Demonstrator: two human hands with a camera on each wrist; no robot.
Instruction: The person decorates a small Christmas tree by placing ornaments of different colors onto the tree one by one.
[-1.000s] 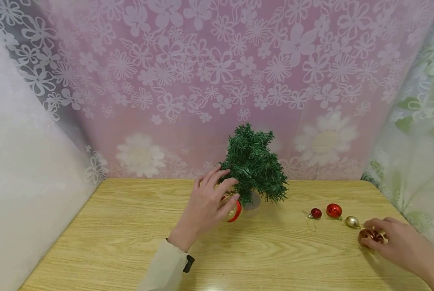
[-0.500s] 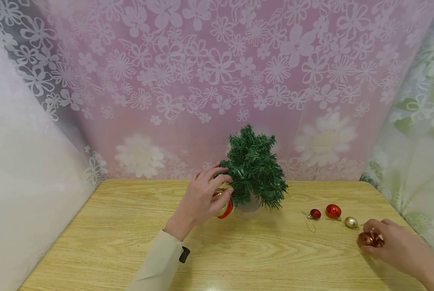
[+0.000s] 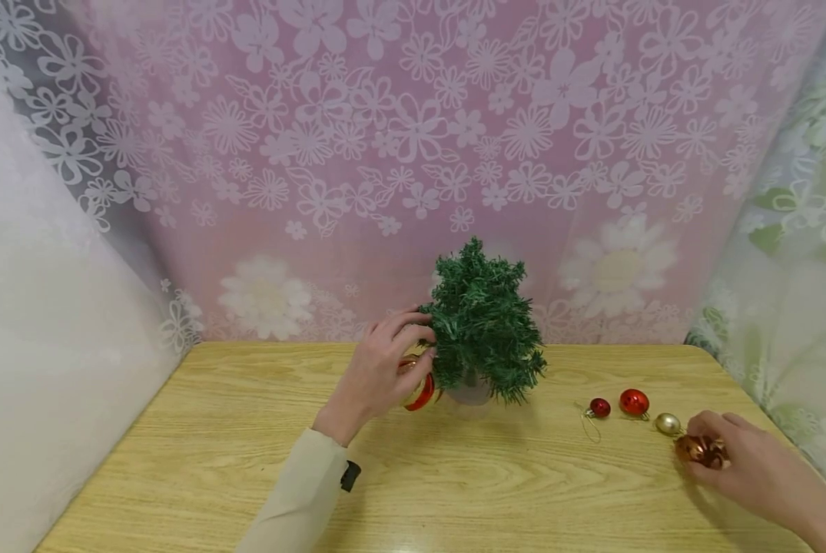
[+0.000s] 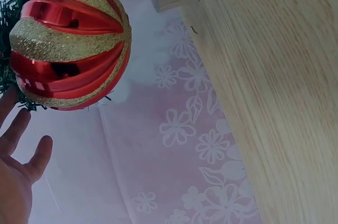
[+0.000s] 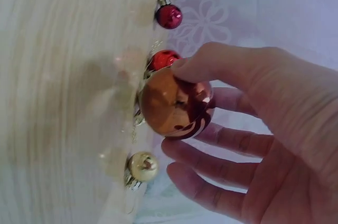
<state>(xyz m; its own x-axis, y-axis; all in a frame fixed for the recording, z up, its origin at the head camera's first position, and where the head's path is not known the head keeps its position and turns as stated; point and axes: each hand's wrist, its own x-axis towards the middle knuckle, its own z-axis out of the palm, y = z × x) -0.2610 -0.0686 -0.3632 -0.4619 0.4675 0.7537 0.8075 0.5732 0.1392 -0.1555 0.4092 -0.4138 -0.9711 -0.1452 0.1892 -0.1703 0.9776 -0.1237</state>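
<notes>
In the head view, a small green artificial Christmas tree (image 3: 482,322) stands on a pale base (image 3: 469,392). My left hand (image 3: 378,372) is at its left side, fingertips touching the outer branches. Just beneath that hand is a large red bauble (image 4: 68,44) with gold glitter stripes, close against the branches; the head view shows it partly covered by the hand. At the table's right, my right hand (image 3: 758,465) holds a shiny copper-brown bauble (image 5: 177,102) between thumb and fingers. Where its hanging loop lies is hidden.
Left of the right hand lie a small gold bauble (image 3: 668,423), a red bauble (image 3: 634,402) and a small dark red bauble (image 3: 599,408) with a gold string. A flowered curtain (image 3: 357,192) hangs behind the wooden table (image 3: 233,445).
My left hand and the striped bauble have shifted left. The tree has turned and its base has moved slightly left and nearer. The copper-brown bauble has turned within my right hand.
</notes>
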